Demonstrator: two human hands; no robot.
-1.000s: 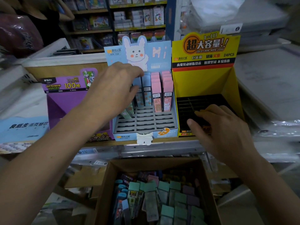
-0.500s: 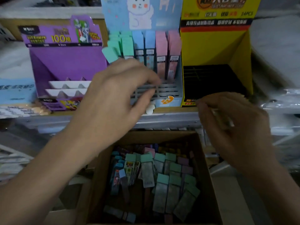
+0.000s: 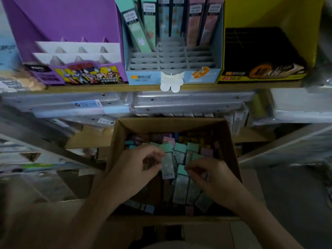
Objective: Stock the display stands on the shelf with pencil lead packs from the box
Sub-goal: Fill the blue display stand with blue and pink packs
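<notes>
A brown cardboard box (image 3: 231, 150) stands below the shelf, holding several pencil lead packs (image 3: 181, 189), mostly green, some pink and purple. Both my hands are down inside it. My left hand (image 3: 133, 171) pinches the edge of a green pack (image 3: 168, 165) that stands above the others. My right hand (image 3: 213, 178) is curled over the packs beside it; what its fingertips hold is blurred. On the shelf stand a purple display stand (image 3: 71, 18), a blue display stand (image 3: 142, 76) with green, blue and pink packs in its back rows, and a yellow display stand (image 3: 269, 11) with a black grid.
The wooden shelf edge (image 3: 107, 88) runs above the box. Under it lie clear plastic-wrapped goods (image 3: 188, 103). More wrapped stock lies at the left (image 3: 27, 159) and right (image 3: 296, 112). A white paw-shaped tab (image 3: 170, 83) hangs off the blue stand's front.
Both hands have dropped from the display stands on the shelf into the box, and my view has tilted down. My left hand now touches a green pack.
</notes>
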